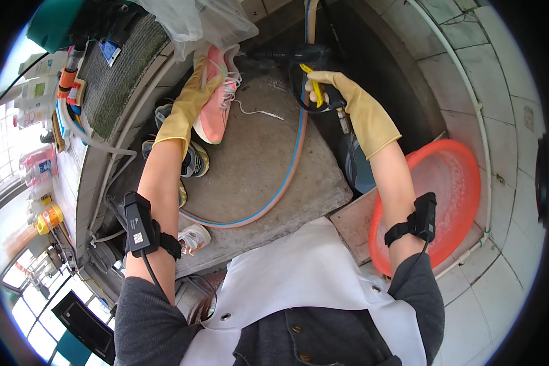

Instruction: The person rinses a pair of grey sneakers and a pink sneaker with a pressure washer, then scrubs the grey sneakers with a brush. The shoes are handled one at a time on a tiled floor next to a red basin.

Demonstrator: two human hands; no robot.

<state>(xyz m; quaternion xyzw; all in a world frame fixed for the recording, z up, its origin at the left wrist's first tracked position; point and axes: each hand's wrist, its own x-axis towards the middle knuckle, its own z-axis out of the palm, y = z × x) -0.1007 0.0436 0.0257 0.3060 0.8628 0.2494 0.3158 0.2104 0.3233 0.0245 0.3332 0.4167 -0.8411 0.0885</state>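
Note:
My left hand (192, 97), in a yellow rubber glove, grips a pink sneaker (216, 100) with white laces and tilts it above a grey stone slab (256, 165). My right hand (341, 97), also gloved in yellow, is closed around a black spray gun with a yellow trigger (314, 79), its nozzle pointing left toward the shoe. A blue and orange hose (287, 177) curves across the slab up to the gun. Black bands with small devices sit on both forearms.
A red plastic basin (457, 195) stands at the right on white tiles. Dark sneakers (192, 155) and a white shoe (195, 236) lie at the slab's left edge. Bottles (39, 168) line a shelf at far left. A clear plastic bag (195, 24) hangs above.

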